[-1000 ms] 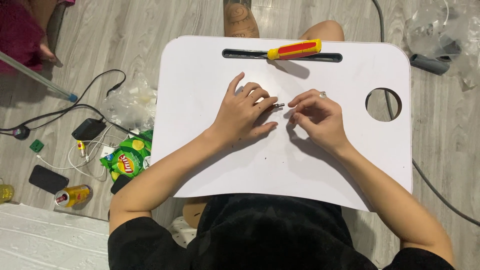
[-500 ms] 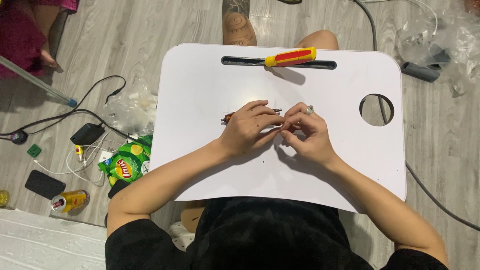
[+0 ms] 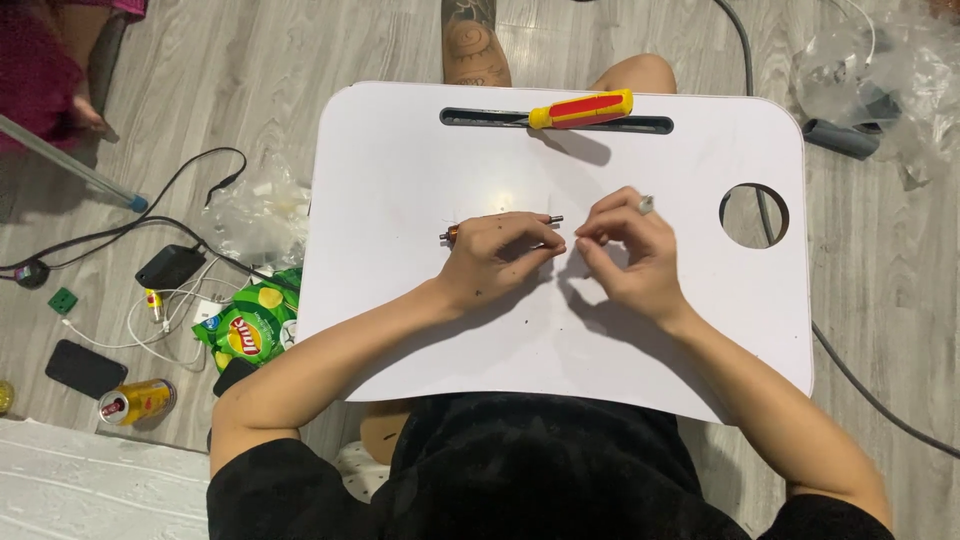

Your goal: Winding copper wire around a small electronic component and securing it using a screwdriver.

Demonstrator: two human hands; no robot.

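My left hand is closed around a thin metal pen-like tool, held level over the white lap table. Its coppery end sticks out left of my fist and its silver tip points right. My right hand hovers just right of that tip, fingertips pinched together; I cannot make out anything between them. There is a ring on one of its fingers. A red and yellow screwdriver lies in the slot at the table's far edge.
The table has a round cup hole at the right. On the floor to the left lie a green chip bag, a yellow can, a black phone, cables and a charger. Crumpled plastic lies far right.
My hands have drawn slightly apart; the tool's tip now shows between them. The view has shifted, so the table sits lower and further right.
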